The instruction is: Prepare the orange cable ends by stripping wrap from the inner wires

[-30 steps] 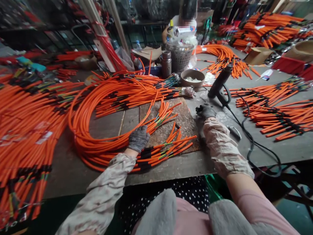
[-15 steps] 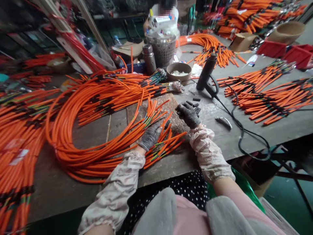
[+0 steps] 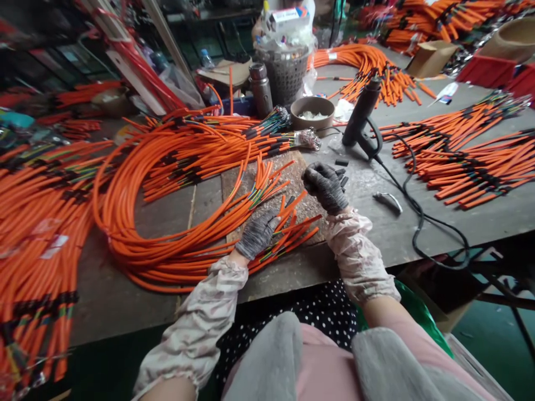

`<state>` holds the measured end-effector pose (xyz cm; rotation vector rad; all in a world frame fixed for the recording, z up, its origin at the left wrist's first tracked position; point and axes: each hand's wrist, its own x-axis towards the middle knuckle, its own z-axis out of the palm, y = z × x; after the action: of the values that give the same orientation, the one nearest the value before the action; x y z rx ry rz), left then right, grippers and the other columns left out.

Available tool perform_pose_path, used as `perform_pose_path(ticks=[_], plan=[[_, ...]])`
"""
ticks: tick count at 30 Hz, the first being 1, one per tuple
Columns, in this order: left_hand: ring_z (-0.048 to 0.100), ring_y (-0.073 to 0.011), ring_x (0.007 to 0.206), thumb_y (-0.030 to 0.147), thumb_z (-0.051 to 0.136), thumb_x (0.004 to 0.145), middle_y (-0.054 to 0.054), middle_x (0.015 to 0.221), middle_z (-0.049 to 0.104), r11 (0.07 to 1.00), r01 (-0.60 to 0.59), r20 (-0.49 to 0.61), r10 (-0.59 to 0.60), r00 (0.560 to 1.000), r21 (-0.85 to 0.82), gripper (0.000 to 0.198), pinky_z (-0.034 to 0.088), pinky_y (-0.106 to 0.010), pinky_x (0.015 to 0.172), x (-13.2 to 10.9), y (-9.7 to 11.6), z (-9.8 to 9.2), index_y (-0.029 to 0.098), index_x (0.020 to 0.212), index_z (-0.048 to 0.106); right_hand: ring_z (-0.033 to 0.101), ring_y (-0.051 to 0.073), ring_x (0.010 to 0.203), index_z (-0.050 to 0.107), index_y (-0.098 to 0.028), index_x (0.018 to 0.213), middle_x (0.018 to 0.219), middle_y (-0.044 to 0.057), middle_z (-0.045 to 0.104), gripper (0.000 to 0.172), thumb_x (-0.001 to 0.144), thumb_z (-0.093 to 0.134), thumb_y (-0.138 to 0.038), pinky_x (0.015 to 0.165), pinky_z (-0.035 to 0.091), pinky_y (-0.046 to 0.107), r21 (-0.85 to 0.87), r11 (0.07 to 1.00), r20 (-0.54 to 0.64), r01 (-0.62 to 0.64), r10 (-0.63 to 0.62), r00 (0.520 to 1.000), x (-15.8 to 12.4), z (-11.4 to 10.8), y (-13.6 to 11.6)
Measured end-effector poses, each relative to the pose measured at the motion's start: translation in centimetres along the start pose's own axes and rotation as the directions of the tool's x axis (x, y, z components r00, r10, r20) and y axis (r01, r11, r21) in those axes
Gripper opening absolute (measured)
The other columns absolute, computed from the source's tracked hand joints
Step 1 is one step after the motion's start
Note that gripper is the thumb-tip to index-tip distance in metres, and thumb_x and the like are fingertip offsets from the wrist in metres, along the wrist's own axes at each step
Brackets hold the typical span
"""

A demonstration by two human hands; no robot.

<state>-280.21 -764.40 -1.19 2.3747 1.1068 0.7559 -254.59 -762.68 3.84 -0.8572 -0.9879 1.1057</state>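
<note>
- Orange cables [image 3: 121, 223] lie in big piles all over this work room, and a long grey bench [image 3: 125, 312] holds most of them.
- Since a moment ago, my right hand [image 3: 326, 187] has lifted a little off the bench, and its fingers [image 3: 311, 175] have curled in.
- Those right fingers are bent and close together. They may pinch something small, but my dark glove hides it, so I cannot tell.
- Short black tubes [image 3: 341, 162] lie on the bench just past my right hand.
- My left hand [image 3: 257, 235] stays low, with its fingers [image 3: 267, 223] a bit apart. They are not closed tight, and they press on the cable ends [image 3: 292, 231] under them.
- Those cable ends fan out over a rusty brown board [image 3: 288, 172], and thin colored wires poke out of some.
- The rest of that cable bunch curves away in a big loop on my left side.
- Past the board stand a black heat gun [image 3: 361, 111] with its cord, a tan bowl [image 3: 311, 114], a steel flask [image 3: 261, 89] and a wire basket [image 3: 284, 75].
</note>
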Motion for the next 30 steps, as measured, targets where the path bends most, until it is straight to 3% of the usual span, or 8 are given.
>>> perform_pose_path(ticks=[9,12,16,20,22,24,27,30], plan=[[0.069,-0.0264,0.125,0.04,0.05,0.104,-0.01,0.126,0.076,0.989,0.042,0.01,-0.041,0.999,-0.138,0.036,0.053,-0.046,0.116,-0.1,1.5,-0.9,0.019,0.122,0.073,0.051,0.011,0.062,0.061,-0.024,0.087,0.08,-0.002,0.058,0.042,0.087,0.077,-0.063,0.056,0.049,0.025,-0.138,0.981,0.037,0.136,-0.132,0.991,-2.1,2.4,-0.5],[0.067,-0.0276,0.128,0.041,0.051,0.103,-0.013,0.129,0.075,0.973,0.074,-0.029,-0.082,0.996,-0.218,0.038,0.052,-0.045,0.117,-0.1,1.8,-1.3,0.017,0.123,0.073,0.054,0.011,0.065,0.062,-0.026,0.096,0.086,-0.001,0.061,0.045,0.082,0.081,-0.064,0.056,0.052,0.025,-0.036,0.998,0.147,0.059,-0.054,0.988,-2.6,3.5,-0.1],[0.074,-0.0244,0.104,0.045,0.052,0.101,-0.01,0.109,0.079,0.945,0.112,-0.058,-0.136,0.989,-0.307,0.037,0.061,-0.041,0.099,-0.3,1.4,-2.0,0.017,0.113,0.072,0.05,0.009,0.056,0.065,-0.025,0.115,0.08,-0.004,0.061,0.067,0.068,0.091,-0.064,0.045,0.04,0.021,0.129,0.99,0.3,-0.061,0.02,0.954,-2.4,2.9,0.3],[0.072,-0.0256,0.108,0.042,0.067,0.09,-0.01,0.116,0.075,0.952,0.032,-0.049,-0.05,0.998,-0.304,0.041,0.06,-0.041,0.099,0.0,2.2,-1.9,0.018,0.123,0.066,0.062,0.014,0.067,0.069,-0.02,0.092,0.073,-0.002,0.065,0.05,0.069,0.094,-0.057,0.063,0.055,0.026,0.026,0.995,0.465,-0.094,0.071,0.882,-3.4,4.2,0.4],[0.071,-0.0259,0.111,0.04,0.068,0.09,-0.011,0.119,0.074,0.968,0.004,-0.099,-0.029,0.995,-0.25,0.042,0.059,-0.041,0.099,0.3,3.0,-1.7,0.02,0.126,0.062,0.067,0.017,0.078,0.073,-0.02,0.093,0.08,0.0,0.07,0.05,0.069,0.093,-0.06,0.075,0.06,0.031,0.001,0.996,0.484,-0.087,0.076,0.872,-4.4,5.4,0.2],[0.07,-0.0261,0.114,0.037,0.063,0.096,-0.012,0.123,0.072,0.994,0.017,-0.131,-0.03,0.991,-0.104,0.034,0.058,-0.041,0.103,0.4,3.2,-2.1,0.021,0.125,0.062,0.068,0.019,0.085,0.075,-0.022,0.096,0.088,0.002,0.072,0.047,0.073,0.09,-0.062,0.083,0.06,0.034,-0.002,0.999,0.387,-0.036,0.034,0.922,-5.0,5.9,-0.1],[0.071,-0.0288,0.113,0.026,0.056,0.099,-0.013,0.124,0.072,0.978,0.077,0.083,-0.095,0.992,0.193,0.022,0.056,-0.043,0.104,-0.9,1.5,-4.0,0.019,0.115,0.069,0.065,0.018,0.082,0.076,-0.024,0.09,0.087,0.001,0.071,0.042,0.079,0.085,-0.063,0.08,0.058,0.033,-0.052,0.996,0.205,0.065,-0.053,0.977,-4.7,5.1,0.0],[0.073,-0.0271,0.104,0.02,0.054,0.098,-0.01,0.111,0.076,0.921,0.16,0.27,-0.266,0.925,0.356,0.02,0.057,-0.04,0.099,-3.7,-2.0,-6.1,0.019,0.105,0.073,0.062,0.018,0.076,0.076,-0.024,0.099,0.088,0.003,0.071,0.041,0.087,0.076,-0.063,0.074,0.056,0.034,-0.219,0.97,0.158,0.106,-0.072,0.985,-2.6,2.8,1.3]])
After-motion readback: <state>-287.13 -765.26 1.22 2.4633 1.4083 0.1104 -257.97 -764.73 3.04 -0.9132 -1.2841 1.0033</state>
